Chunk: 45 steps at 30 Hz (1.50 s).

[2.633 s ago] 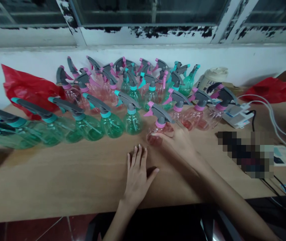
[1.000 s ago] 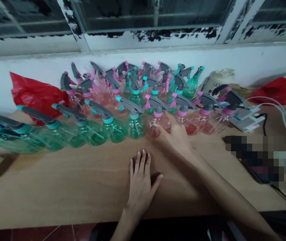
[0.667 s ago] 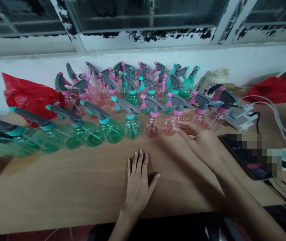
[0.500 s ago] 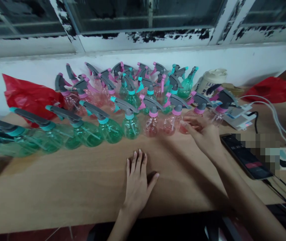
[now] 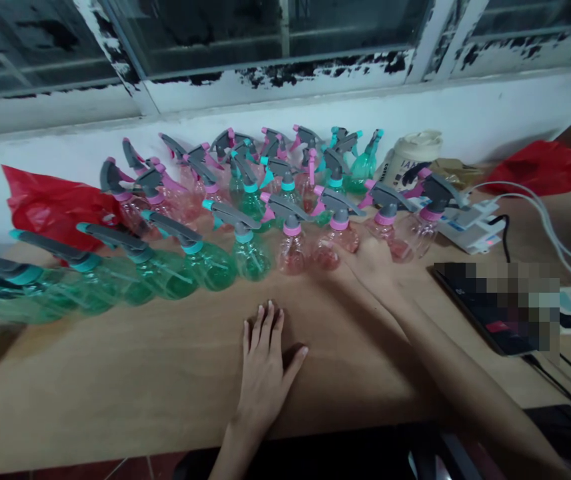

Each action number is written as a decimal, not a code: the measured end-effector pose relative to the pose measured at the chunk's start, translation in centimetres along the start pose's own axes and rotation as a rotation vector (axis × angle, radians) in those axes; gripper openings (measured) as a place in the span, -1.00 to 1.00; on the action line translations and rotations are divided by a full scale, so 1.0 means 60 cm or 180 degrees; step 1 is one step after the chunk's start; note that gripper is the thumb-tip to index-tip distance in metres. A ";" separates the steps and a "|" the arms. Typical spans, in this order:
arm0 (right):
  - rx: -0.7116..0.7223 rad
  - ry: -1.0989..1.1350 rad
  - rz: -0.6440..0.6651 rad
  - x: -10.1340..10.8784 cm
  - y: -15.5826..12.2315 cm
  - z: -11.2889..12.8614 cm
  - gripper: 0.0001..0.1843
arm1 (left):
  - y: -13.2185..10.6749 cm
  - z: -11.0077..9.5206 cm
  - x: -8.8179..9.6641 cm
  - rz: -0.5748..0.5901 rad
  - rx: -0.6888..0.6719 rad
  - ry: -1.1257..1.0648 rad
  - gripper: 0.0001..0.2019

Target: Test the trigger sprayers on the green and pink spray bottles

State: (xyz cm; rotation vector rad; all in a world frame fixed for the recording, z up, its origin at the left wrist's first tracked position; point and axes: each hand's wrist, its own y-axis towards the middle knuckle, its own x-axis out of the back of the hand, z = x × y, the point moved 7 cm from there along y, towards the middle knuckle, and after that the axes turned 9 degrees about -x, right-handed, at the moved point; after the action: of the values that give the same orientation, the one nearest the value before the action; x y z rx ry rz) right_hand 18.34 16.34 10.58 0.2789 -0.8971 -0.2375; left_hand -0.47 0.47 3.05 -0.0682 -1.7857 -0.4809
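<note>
Many small spray bottles with grey trigger heads stand on a wooden table [image 5: 115,373]. A front row runs from green bottles [image 5: 205,267] on the left to pink bottles on the right. My right hand [image 5: 373,263] reaches into this row, its fingers curled against the base of a pink spray bottle [image 5: 338,243]. Another pink bottle [image 5: 390,237] stands just to its right. My left hand [image 5: 264,363] lies flat on the table in front of the row, fingers stretched out, holding nothing.
More pink and green bottles [image 5: 265,167] crowd against the white wall under a window. Red plastic bags lie at the far left [image 5: 45,203] and far right [image 5: 545,167]. A white tub [image 5: 413,153], a power strip [image 5: 470,230] with cables and a phone sit at the right.
My right hand slid one pink bottle back into the row, moved right to the others, then came back left to this one. The left hand stayed flat.
</note>
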 end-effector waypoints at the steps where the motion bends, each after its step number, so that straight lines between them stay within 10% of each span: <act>1: -0.0025 -0.0027 0.0006 0.001 -0.001 0.000 -0.39 | 0.001 0.000 0.001 0.0001 -0.0007 0.0012 -0.41; 14: -0.0008 -0.0964 0.0118 0.043 -0.083 0.013 -0.37 | 0.011 -0.003 0.005 -0.0031 -0.0019 0.0074 -0.39; 29: 0.0315 -0.0839 0.0035 0.075 -0.230 0.071 -0.27 | 0.020 -0.062 0.010 -0.0243 0.0214 -0.1779 -0.18; 45: 0.0104 0.1909 0.2033 0.034 -0.200 0.083 -0.38 | -0.005 -0.079 0.026 -0.0039 0.0209 -0.1859 -0.19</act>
State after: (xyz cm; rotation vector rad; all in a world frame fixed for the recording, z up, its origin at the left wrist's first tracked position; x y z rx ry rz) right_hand 14.59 3.73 10.96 0.0714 -0.3585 0.4378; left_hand 3.35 -1.82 5.30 -0.1650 -2.3733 -0.4365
